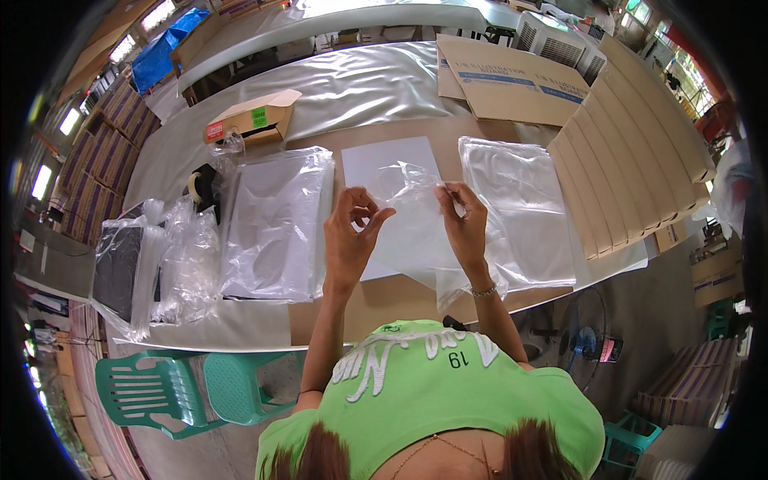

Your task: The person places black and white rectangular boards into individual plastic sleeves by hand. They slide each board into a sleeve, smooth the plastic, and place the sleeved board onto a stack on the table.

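Observation:
A thin clear plastic bag [412, 232] spans the space between my hands, its lower part trailing toward the table's front edge. My right hand [466, 220] pinches its upper right edge between thumb and fingers. On the opposite side, my left hand [356, 228] has its fingers curled and closed on the bag's left edge. Beneath the bag lies a white sheet or board [384, 156], partly covered by the bag and my hands. To the left sits a stack of white sheets in clear plastic [276, 224]. Flat empty-looking plastic bags [520, 216] are piled on the right.
Upright brown cartons [632, 152] line the right side, with flat cardboard [512, 80] behind. An opened small box [252, 120], a tape dispenser [204, 188] and crumpled plastic [188, 256] occupy the left. Green chairs [152, 392] and a fan [588, 340] stand by the front edge.

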`<state>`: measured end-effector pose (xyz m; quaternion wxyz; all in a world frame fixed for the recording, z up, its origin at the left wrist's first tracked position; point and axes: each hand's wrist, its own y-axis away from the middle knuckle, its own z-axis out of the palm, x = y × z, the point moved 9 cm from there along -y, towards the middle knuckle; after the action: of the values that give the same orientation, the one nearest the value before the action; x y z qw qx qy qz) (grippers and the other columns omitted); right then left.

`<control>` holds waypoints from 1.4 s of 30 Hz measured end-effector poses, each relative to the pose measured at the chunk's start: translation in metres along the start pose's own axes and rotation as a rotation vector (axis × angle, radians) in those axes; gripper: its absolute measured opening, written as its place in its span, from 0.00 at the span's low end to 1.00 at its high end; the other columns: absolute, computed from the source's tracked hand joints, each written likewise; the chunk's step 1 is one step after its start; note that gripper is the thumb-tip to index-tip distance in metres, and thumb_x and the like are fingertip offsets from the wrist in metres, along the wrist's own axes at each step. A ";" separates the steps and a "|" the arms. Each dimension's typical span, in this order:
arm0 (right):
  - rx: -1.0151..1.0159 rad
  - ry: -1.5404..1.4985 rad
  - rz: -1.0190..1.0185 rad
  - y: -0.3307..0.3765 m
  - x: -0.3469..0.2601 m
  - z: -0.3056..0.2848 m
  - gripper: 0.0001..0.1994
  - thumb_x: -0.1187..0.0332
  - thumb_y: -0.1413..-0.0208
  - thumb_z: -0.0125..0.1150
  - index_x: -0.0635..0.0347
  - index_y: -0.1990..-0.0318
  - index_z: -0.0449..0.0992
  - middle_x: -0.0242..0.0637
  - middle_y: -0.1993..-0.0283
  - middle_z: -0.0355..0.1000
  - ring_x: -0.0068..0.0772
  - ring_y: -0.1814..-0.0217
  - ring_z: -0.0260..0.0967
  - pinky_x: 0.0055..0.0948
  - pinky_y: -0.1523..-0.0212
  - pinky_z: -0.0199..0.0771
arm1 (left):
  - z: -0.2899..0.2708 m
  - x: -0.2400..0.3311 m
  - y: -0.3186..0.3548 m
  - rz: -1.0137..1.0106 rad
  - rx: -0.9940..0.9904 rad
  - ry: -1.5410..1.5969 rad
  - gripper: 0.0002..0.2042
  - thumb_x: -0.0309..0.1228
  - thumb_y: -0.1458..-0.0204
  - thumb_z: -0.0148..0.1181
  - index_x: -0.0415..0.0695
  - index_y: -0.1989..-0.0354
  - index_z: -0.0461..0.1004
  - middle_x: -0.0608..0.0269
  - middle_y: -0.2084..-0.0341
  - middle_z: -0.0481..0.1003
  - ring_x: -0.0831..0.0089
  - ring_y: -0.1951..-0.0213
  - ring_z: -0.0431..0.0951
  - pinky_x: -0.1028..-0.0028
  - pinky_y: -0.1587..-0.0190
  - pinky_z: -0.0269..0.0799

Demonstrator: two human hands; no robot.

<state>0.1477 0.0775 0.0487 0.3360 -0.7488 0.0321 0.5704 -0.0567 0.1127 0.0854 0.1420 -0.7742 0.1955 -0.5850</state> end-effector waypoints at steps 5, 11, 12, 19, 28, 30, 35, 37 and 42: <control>0.021 -0.011 0.059 -0.004 0.009 -0.003 0.08 0.70 0.47 0.60 0.67 0.67 0.73 0.36 0.75 0.71 0.19 0.72 0.65 0.21 0.65 0.67 | 0.001 -0.016 0.010 -0.071 -0.014 -0.028 0.10 0.24 0.58 0.67 0.38 0.71 0.69 0.64 0.80 0.73 0.79 0.76 0.73 0.79 0.74 0.67; -0.002 -0.018 0.055 -0.012 0.012 0.006 0.09 0.69 0.47 0.60 0.67 0.66 0.74 0.37 0.73 0.73 0.21 0.70 0.67 0.22 0.63 0.68 | 0.011 -0.045 0.018 -0.317 -0.156 0.151 0.13 0.28 0.52 0.62 0.37 0.59 0.73 0.70 0.79 0.73 0.84 0.74 0.71 0.83 0.69 0.66; -0.007 -0.003 0.052 -0.013 0.013 0.008 0.09 0.68 0.47 0.61 0.67 0.66 0.74 0.38 0.73 0.73 0.22 0.70 0.68 0.22 0.63 0.68 | 0.013 -0.051 0.020 -0.338 -0.179 0.203 0.14 0.29 0.51 0.61 0.37 0.57 0.73 0.70 0.78 0.73 0.85 0.74 0.71 0.84 0.69 0.65; -0.035 -0.006 0.061 -0.020 0.025 0.013 0.10 0.68 0.47 0.61 0.67 0.65 0.74 0.37 0.72 0.74 0.23 0.68 0.69 0.23 0.62 0.68 | 0.033 -0.088 0.030 -0.576 -0.262 0.520 0.15 0.37 0.47 0.58 0.39 0.56 0.74 0.71 0.77 0.73 0.86 0.74 0.69 0.84 0.69 0.62; 0.126 0.322 -0.298 -0.013 -0.019 0.012 0.10 0.70 0.52 0.63 0.63 0.63 0.74 0.36 0.64 0.71 0.24 0.65 0.66 0.23 0.62 0.66 | 0.030 -0.089 0.027 -0.514 -0.173 0.542 0.09 0.35 0.47 0.59 0.42 0.70 0.77 0.73 0.79 0.73 0.87 0.76 0.67 0.84 0.73 0.59; 0.003 0.287 -0.234 -0.009 -0.021 0.016 0.11 0.71 0.54 0.65 0.61 0.62 0.73 0.35 0.62 0.70 0.25 0.64 0.65 0.22 0.62 0.66 | 0.031 -0.088 0.029 -0.550 -0.156 0.608 0.08 0.34 0.48 0.60 0.44 0.73 0.76 0.74 0.80 0.72 0.87 0.76 0.67 0.85 0.73 0.59; -0.423 -0.052 0.018 0.011 -0.029 0.050 0.14 0.71 0.57 0.68 0.62 0.61 0.74 0.34 0.62 0.71 0.25 0.66 0.65 0.23 0.64 0.66 | 0.046 -0.086 0.034 -0.557 -0.162 0.816 0.06 0.34 0.52 0.64 0.47 0.75 0.75 0.75 0.79 0.72 0.88 0.77 0.67 0.85 0.74 0.60; -0.497 -0.109 -0.002 0.015 -0.041 0.060 0.15 0.71 0.58 0.69 0.62 0.62 0.74 0.34 0.63 0.72 0.23 0.67 0.65 0.23 0.65 0.67 | 0.051 -0.087 0.037 -0.536 -0.201 0.900 0.06 0.34 0.49 0.61 0.47 0.72 0.73 0.75 0.77 0.72 0.88 0.76 0.67 0.84 0.72 0.63; -0.488 -0.065 0.002 0.009 -0.025 0.050 0.09 0.73 0.56 0.67 0.64 0.67 0.75 0.34 0.69 0.73 0.23 0.68 0.67 0.24 0.65 0.68 | 0.057 -0.085 0.041 -0.628 -0.218 1.165 0.10 0.38 0.47 0.58 0.46 0.62 0.72 0.72 0.68 0.74 0.84 0.68 0.72 0.81 0.63 0.69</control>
<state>0.0933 0.0888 0.0602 0.1454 -0.7889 -0.1170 0.5855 -0.0281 0.1164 -0.0211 -0.2428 -0.3619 0.0639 -0.8978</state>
